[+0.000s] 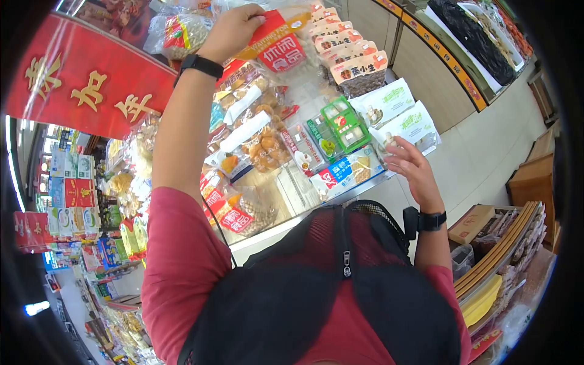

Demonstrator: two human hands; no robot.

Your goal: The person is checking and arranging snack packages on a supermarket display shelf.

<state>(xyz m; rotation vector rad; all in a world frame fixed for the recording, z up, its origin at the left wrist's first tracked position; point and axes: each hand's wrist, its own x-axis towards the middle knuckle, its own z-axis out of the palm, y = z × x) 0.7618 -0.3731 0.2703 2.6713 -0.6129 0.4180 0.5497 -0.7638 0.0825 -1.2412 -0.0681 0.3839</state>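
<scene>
My left hand (230,29) reaches to the far side of the display, its fingers closed on the top edge of a snack bag (283,52) with a red and orange label. My right hand (412,171) is at the near right corner, fingers apart and holding nothing, beside the white packets with green print (409,129). Between the hands lie a green-framed box (345,125), a blue and white packet (348,175) and bags of round brown snacks (263,143). Behind them stands a row of peach-topped packs (360,70).
A red banner with gold characters (91,79) hangs at the left. Shelves of packaged goods (76,194) fill the left side. At the right are a brown cardboard box (532,176) and a rack of goods (496,255). Pale floor tiles (480,155) show between.
</scene>
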